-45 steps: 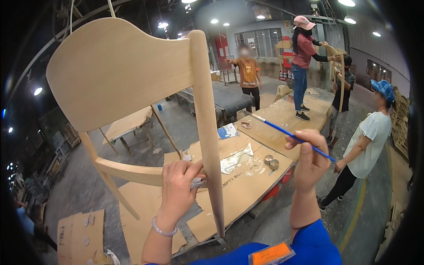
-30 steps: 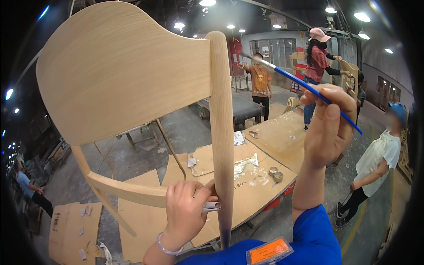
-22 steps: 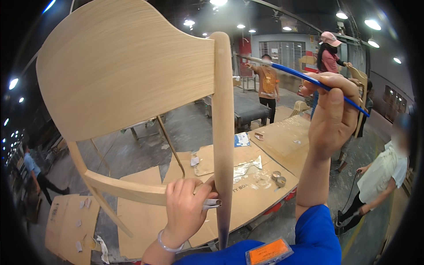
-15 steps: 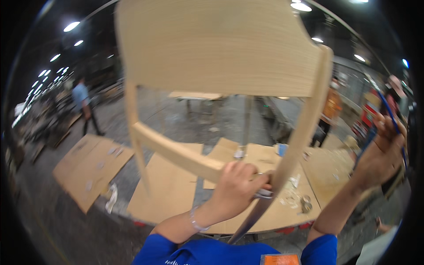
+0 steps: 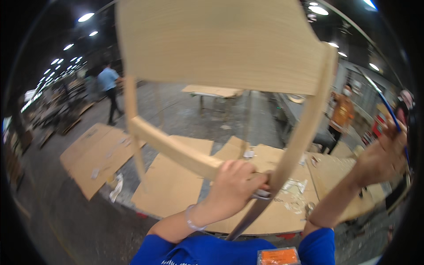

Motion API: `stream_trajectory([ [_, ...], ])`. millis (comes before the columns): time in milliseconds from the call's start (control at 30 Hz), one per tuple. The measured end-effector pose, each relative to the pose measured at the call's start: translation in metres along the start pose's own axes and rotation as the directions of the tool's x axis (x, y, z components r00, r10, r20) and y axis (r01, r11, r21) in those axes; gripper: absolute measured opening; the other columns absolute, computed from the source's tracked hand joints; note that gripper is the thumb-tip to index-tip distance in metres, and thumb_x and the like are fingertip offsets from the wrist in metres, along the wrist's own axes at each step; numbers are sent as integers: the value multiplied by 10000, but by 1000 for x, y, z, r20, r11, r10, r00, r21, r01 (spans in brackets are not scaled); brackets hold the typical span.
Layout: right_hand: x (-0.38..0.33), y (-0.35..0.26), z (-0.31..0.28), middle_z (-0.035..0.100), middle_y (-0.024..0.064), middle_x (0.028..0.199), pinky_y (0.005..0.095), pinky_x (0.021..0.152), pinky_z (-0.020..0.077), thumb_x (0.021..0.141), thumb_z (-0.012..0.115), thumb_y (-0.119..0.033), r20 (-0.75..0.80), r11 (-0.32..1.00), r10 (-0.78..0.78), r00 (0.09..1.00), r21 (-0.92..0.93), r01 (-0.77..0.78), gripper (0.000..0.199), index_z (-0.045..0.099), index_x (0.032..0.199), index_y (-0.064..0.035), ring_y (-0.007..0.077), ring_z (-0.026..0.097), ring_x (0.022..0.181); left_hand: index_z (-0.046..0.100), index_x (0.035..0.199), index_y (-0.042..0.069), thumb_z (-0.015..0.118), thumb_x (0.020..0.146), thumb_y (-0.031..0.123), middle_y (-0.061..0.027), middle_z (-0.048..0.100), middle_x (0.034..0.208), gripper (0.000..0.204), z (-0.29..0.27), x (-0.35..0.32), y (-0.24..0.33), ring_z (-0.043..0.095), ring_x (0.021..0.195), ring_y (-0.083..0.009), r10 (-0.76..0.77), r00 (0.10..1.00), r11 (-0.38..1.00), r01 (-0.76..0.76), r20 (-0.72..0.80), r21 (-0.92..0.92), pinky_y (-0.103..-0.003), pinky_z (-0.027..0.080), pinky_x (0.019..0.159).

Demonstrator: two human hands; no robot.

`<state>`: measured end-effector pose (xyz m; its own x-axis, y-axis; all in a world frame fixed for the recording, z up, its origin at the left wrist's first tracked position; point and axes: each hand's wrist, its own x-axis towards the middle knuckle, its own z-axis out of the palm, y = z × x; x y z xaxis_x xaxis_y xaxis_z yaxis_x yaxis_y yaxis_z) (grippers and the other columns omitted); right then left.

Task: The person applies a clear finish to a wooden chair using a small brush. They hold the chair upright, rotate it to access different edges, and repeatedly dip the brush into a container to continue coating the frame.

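A pale bare-wood chair frame (image 5: 221,48) is held up in front of me, its wide curved back panel filling the upper view. My left hand (image 5: 236,183) grips the frame where its lower rail (image 5: 172,150) meets the side post (image 5: 304,132). My right hand (image 5: 382,154) is raised at the far right, closed around a thin blue-handled brush (image 5: 383,99) that points up and to the left, apart from the chair.
Plywood and cardboard sheets (image 5: 172,185) lie on the grey floor below, with scraps on one sheet (image 5: 293,198). A person in orange (image 5: 341,117) stands at right, another in blue (image 5: 108,86) walks far left. A workbench (image 5: 214,92) stands behind the chair.
My view has swung left and the chair frame has turned, showing its back panel more squarely. My right hand with the brush moved from beside the post out to the far right edge.
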<state>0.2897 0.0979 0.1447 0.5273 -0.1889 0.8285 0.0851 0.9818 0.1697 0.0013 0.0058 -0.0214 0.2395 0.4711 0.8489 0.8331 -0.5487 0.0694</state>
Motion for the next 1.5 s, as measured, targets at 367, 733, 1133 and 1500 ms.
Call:
stream_trajectory([
  [367,-9,-3,29,734,147,1024,299,767,605,1094,649,-106,203,998,-56,978,11,55,184,664,1161,65,208,759,872,781,1146,108,792,895,134,-55,626,961,252,-9,8,2,604,936,-271,-54,998,991,49,35,126,-425,397,868],
  [733,-22,19,43,697,140,1117,342,884,637,1080,626,-10,326,990,10,945,128,-55,136,650,1174,85,225,763,965,784,1135,94,784,935,208,-55,602,903,230,-8,8,-2,580,860,-263,-75,997,978,73,5,198,-423,396,835],
  [1133,-32,30,61,722,156,1096,343,872,655,1091,637,-39,331,974,115,937,149,-172,149,649,1169,88,229,778,941,787,1127,86,771,947,217,-57,610,907,223,-13,7,-5,579,866,-265,-86,996,972,79,24,221,-424,390,831],
  [1500,-37,44,72,728,153,1081,320,854,642,1098,638,-60,333,976,38,942,191,-107,159,658,1166,82,224,776,940,795,1129,83,735,984,250,-66,613,916,229,-17,5,-12,579,870,-271,-91,996,970,83,26,230,-429,392,839],
])
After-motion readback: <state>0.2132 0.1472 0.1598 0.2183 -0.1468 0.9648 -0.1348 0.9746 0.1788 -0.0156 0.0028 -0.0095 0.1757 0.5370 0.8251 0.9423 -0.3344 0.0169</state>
